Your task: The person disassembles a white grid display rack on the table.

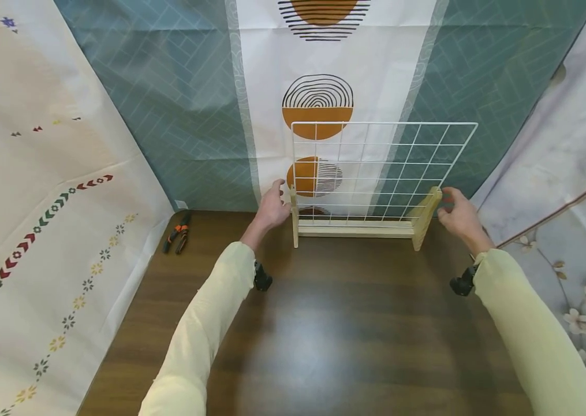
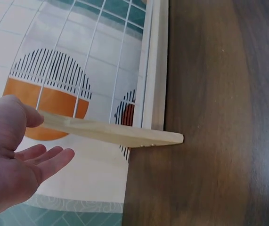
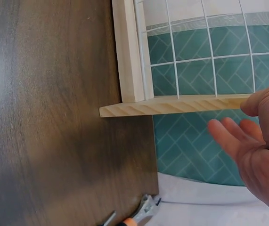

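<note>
A white wire grid panel (image 1: 370, 173) stands upright in a pale wooden frame at the back of the brown wood-grain surface. The frame has a low crossbar (image 1: 355, 229) and two side pieces. At the left side piece (image 2: 120, 132), my left hand (image 1: 274, 206) has its thumb right at the upper end, the other fingers loosely extended below the wood in the left wrist view. My right hand (image 1: 460, 216) mirrors this at the right side piece (image 3: 172, 104), thumb at its upper end and fingers relaxed beside it. Each hand is on the frame's outer side.
Two hand tools (image 1: 177, 234) with black and orange handles lie at the back left. A grey-headed tool with orange (image 3: 145, 209) lies near the right edge in the right wrist view. Patterned cloth (image 1: 194, 115) hangs behind the rack, with more on both sides.
</note>
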The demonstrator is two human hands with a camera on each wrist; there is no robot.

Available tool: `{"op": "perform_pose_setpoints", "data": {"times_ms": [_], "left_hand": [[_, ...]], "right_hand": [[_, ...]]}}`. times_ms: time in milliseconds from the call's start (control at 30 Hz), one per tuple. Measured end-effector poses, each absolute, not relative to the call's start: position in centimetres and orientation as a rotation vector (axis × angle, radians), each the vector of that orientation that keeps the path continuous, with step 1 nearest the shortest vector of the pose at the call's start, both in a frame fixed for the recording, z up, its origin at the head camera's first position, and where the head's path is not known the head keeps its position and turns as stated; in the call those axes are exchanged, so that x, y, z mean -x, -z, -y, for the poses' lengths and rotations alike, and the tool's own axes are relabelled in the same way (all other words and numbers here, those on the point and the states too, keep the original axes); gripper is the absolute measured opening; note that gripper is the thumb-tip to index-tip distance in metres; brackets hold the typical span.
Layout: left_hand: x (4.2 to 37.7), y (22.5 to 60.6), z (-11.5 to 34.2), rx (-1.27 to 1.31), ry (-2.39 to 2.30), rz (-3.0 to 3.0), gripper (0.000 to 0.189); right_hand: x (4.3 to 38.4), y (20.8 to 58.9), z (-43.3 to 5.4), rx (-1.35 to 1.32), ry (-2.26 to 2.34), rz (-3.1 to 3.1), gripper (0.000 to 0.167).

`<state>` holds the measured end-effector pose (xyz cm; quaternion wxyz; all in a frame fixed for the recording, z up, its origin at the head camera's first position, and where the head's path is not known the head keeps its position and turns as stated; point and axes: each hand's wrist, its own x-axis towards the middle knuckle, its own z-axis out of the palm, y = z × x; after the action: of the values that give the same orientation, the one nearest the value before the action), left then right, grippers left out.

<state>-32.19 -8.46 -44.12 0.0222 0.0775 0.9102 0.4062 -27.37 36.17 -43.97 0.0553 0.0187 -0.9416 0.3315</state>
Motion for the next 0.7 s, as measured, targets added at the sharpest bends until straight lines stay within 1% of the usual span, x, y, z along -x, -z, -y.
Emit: {"op": "perform_pose_setpoints", "data": {"times_ms": [267,500,700], "left_hand": [[32.5,44.3,7.9,-0.228,-1.353,-2.769,0.065],[32.9,44.9,7.7,-0.251,-1.404,-2.782,0.059],[33.1,45.1,7.6,-0.254,-1.356,-2.815,0.056]], "right_hand": [[28.2,44.2,-35.9,-0.028,-1.095,2.845,0.058],[28.7,44.4,-35.8,-0.057,-1.169,2.815,0.061],[29.1,44.6,-35.8,-0.061,-1.041,2.803,0.062]]}}
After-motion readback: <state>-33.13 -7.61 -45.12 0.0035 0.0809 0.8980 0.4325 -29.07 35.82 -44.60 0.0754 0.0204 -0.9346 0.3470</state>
